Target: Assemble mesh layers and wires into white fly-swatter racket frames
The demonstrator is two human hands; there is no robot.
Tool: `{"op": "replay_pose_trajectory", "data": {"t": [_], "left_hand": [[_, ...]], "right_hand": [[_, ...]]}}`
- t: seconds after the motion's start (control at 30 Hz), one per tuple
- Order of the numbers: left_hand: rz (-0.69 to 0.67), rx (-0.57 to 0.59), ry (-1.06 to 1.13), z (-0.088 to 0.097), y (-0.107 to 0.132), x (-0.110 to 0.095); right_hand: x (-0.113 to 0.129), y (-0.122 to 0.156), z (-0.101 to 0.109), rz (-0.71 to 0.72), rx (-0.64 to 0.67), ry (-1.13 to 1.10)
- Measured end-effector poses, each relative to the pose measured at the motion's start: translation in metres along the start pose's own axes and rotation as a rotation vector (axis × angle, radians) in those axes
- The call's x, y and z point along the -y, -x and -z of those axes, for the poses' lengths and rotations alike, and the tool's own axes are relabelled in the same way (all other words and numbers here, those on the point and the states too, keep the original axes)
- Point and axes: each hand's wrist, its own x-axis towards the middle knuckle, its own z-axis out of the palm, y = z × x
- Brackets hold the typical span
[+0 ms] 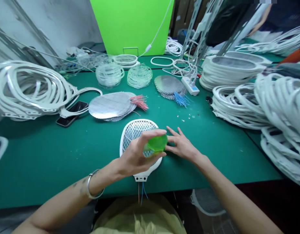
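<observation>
A white fly-swatter frame (pixel 137 125) with wire mesh lies flat on the green table mat (pixel 55 156), its short neck pointing toward me. Thin blue and red wires (pixel 142 191) hang from the neck over the table edge. My left hand (pixel 136 152) grips a translucent green round object (pixel 156 142) above the mesh. My right hand (pixel 181 145) is spread, fingers apart, with its fingertips at the object's right edge. The object's shape is partly hidden by my fingers.
Stacks of white plastic frames (pixel 237 104) crowd the right, and more (pixel 25 87) lie left. Round mesh sheets with pink wires (pixel 111 105) and blue wires (pixel 169 87) lie ahead, beside a phone (pixel 72 113) and a power strip (pixel 190 86). A co-worker's arm (pixel 258 24) shows far right.
</observation>
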Motion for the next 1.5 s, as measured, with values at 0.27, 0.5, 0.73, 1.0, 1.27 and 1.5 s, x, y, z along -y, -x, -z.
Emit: {"op": "replay_pose_trajectory", "data": {"t": [0.27,0.5,0.73,1.0,1.27,1.5], "left_hand": [[0.072,-0.001,0.029,-0.021,0.013,-0.002],[0.099,0.250,-0.009,-0.012,0.045,-0.011],[0.073,0.108,-0.039,-0.002,0.063,-0.014],[0.098,0.075,-0.036,0.003,0.096,-0.022],[0.332,-0.180,0.185,0.013,0.039,-0.021],[-0.015,0.091,-0.126,-0.026,-0.035,0.032]], "right_hand": [[0.003,0.000,0.004,0.029,0.060,0.014],[0.007,-0.003,0.006,-0.013,0.076,0.043],[0.010,-0.003,0.008,-0.016,0.068,0.067],[0.013,-0.001,0.007,-0.030,0.067,0.073],[0.018,0.015,-0.028,-0.215,-0.387,-0.047],[0.024,0.047,-0.042,-0.431,-0.425,-0.237]]}}
